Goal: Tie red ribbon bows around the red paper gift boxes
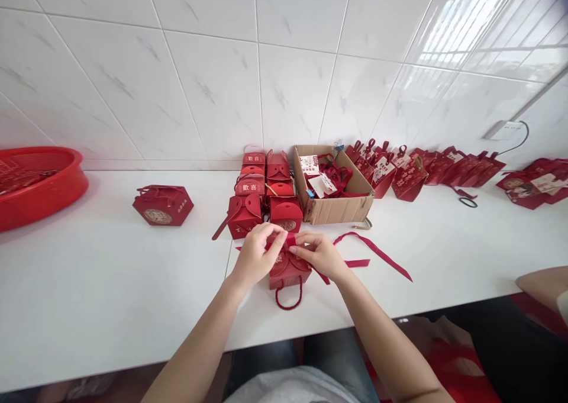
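A small red gift box with a rope handle hanging toward me stands on the table in front of me. Over its top, my left hand and my right hand pinch a red ribbon between thumbs and fingers. The ribbon's middle sits between my fingertips; how it is looped there is partly hidden. Just behind, several red gift boxes stand in two rows. A loose red ribbon lies to the right of my right hand.
A cardboard box holds red ribbons and cards. Red gift bags line the wall at right, near black-handled scissors. One red box stands at left by a red plastic basin. Another person's arm shows at far right.
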{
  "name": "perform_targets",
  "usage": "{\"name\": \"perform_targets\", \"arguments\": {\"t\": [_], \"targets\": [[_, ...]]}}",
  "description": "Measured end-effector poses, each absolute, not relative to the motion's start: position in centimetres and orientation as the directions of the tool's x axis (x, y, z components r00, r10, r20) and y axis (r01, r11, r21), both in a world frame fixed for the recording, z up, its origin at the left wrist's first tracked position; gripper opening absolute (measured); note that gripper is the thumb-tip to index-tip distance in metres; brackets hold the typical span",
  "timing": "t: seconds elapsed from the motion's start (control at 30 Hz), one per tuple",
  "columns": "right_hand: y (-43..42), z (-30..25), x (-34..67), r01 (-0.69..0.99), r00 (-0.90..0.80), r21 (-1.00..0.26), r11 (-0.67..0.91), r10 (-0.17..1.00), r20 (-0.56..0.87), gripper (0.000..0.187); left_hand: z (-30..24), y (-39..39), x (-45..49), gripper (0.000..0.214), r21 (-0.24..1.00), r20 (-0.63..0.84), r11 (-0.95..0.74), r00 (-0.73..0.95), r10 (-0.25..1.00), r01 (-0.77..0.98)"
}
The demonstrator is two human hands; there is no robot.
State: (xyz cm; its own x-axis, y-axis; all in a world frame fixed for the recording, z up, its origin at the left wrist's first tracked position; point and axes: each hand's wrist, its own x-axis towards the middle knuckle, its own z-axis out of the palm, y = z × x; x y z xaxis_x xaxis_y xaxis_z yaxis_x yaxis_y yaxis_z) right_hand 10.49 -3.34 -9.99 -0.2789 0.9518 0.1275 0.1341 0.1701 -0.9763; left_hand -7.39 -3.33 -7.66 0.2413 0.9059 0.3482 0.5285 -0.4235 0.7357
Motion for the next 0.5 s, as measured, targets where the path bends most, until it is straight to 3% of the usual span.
{"name": "perform_targets", "arguments": {"t": [0.23, 0.4, 0.5], "targets": [[-3.7, -10.4, 10.2, -0.011, -0.289, -0.999, 0.031, 0.957, 0.033, 0.020, -10.8, -3.7, -10.1, 0.034, 0.798, 0.089, -0.188, 0.197, 0.976, 0.573], [-3.8, -10.4, 10.0, 0.007, -0.261, -0.999, 0.040, 0.965, 0.037, 0.023, -11.4, -3.6, -9.9, 0.042, 0.811, 0.024, -0.062, 0.072, 0.997, 0.582], [-3.8, -10.5, 9.5, 0.040, -0.198, -0.997, 0.070, 0.978, 0.060, 0.022, -10.5, -3.7, -10.2, 0.035, 0.791, 0.021, -0.104, 0.144, 0.989, 0.603]]}}
